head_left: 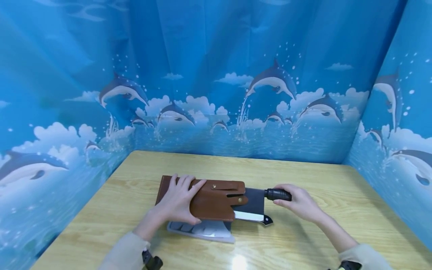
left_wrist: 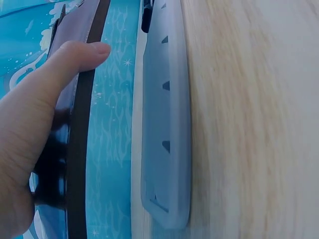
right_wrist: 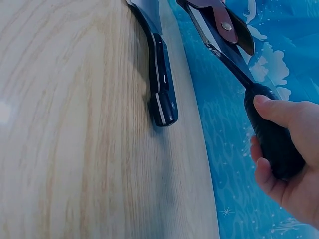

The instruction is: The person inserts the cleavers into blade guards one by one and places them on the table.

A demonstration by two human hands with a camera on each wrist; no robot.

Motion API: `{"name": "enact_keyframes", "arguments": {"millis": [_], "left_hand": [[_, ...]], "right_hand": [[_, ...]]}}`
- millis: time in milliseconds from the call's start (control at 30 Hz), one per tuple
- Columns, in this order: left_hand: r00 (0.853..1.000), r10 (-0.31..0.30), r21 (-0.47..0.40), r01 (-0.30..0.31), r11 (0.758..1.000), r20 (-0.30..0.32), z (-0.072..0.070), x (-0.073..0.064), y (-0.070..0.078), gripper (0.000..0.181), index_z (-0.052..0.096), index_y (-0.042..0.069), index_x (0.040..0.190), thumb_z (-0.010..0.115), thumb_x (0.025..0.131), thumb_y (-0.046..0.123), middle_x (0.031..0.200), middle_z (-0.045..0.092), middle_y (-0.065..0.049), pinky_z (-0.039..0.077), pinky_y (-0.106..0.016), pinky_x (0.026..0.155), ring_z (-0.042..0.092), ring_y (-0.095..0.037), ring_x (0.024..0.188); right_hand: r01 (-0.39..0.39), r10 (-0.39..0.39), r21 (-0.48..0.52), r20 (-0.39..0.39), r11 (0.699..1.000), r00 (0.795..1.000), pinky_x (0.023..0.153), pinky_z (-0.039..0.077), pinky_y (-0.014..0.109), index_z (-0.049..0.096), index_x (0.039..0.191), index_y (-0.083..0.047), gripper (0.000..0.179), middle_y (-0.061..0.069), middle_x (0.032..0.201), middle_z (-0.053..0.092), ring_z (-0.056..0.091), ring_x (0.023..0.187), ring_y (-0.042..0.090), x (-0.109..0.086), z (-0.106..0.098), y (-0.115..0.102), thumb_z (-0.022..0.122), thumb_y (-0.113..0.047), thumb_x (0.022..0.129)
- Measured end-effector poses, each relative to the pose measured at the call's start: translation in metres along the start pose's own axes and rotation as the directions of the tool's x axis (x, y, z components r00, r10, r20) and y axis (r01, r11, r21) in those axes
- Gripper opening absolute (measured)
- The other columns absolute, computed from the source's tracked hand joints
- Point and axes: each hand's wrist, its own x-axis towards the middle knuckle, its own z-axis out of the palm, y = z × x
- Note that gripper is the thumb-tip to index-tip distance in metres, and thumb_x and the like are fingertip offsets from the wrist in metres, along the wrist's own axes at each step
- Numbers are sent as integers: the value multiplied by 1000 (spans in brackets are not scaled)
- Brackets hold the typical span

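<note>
My left hand grips a brown leather sheath, fingers spread over its face and thumb at the lower edge. A cleaver sits partly inside the sheath, its dark blade with a bright edge showing at the right end. The fingers and thumb of my right hand are wrapped around the cleaver's black handle. Below the sheath lies another knife, with its black riveted handle on the table and most of its blade hidden. Beside it is a translucent plastic case, partly covered by the sheath.
The light wooden table carries all of this. Blue curtains printed with dolphins hang along its back and sides. A snap strap is at the sheath's mouth.
</note>
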Motion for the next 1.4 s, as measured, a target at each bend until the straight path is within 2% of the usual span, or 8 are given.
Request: {"name": "enact_keyframes", "arguments": {"millis": [167,333,600,967,1100,1200,1300,1400], "left_hand": [[999,-17,-5,18,1000,35,2,-1,2,114,33,20,144,70,51,73,127,41,-15,23,-65,95,39,-32,117],[1000,1,-11,-1,1000,26,2,0,4,113,32,20,145,69,52,73,127,41,-15,24,-64,95,39,-32,117],[998,66,24,-66,998,-15,0,9,14,114,30,20,145,66,53,76,127,41,-14,25,-65,95,39,-31,116],[999,54,21,-53,998,-6,2,12,17,115,29,21,146,67,52,76,127,41,-14,24,-64,95,39,-31,117],[999,53,27,-53,998,-5,1,12,16,115,30,21,145,67,52,76,127,41,-14,25,-64,95,39,-31,117],[999,51,33,-51,998,-3,1,11,16,115,30,21,145,66,52,77,127,41,-14,25,-64,95,39,-31,117],[999,52,36,-52,998,0,1,11,16,115,30,20,145,67,52,77,126,41,-14,26,-63,95,39,-31,117],[999,49,28,-49,998,-3,1,11,16,115,31,20,145,67,52,76,126,42,-14,26,-63,95,40,-31,116]], "right_hand": [[-57,57,51,2,997,998,67,47,34,62,112,-2,44,13,102,64,59,83,20,-1,-1,-1,74,-27,78],[-106,105,97,23,990,994,65,46,32,62,114,-3,47,12,103,65,59,82,18,-1,-2,0,73,-32,78],[-93,79,209,74,973,994,64,48,28,60,117,-2,46,12,104,63,59,82,16,3,5,-7,70,-30,82],[-100,72,273,113,957,991,60,47,28,56,122,-1,46,14,107,61,57,80,17,5,10,-7,67,-27,85],[-113,53,324,186,939,981,49,43,28,49,129,0,49,15,93,59,50,62,13,5,6,-6,61,-26,89],[-113,11,394,252,912,968,45,43,29,43,133,3,48,16,82,54,46,55,13,5,2,-4,54,-23,94],[-99,-44,469,283,878,958,49,47,32,37,134,8,46,18,81,53,50,60,15,4,-1,-1,48,-18,97],[-108,-38,502,271,858,962,54,49,34,37,133,10,47,18,80,53,53,62,16,4,-2,-1,47,-20,98]]}}
